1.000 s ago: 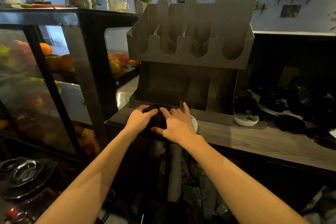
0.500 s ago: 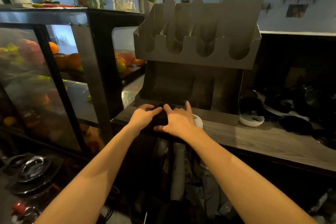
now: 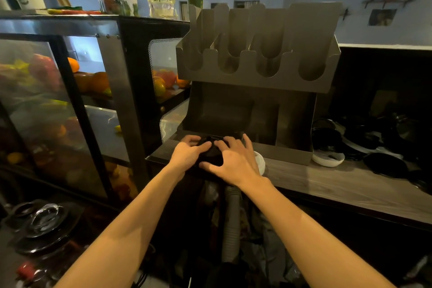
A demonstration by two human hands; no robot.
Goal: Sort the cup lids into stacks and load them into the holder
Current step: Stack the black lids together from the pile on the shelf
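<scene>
- The black lids [image 3: 211, 155] sit as a dark clump at the near edge of the worktop [image 3: 339, 184], just before the metal holder [image 3: 257, 70].
- The left hand [image 3: 188, 155] curls round their left side. The right hand [image 3: 232, 162] arches over the top, fingers [image 3: 230, 141] bent and spread, thumb tucked against the near side.
- Both forearms reach in from below, converging.
- The hands cover most of the clump, so its count and shape are unclear.
- A white lid [image 3: 260, 161] peeks out beside the right hand.

Left hand [image 3: 187, 156] and right hand [image 3: 235, 162] clasp black lids [image 3: 211, 155] before the holder [image 3: 257, 83].
</scene>
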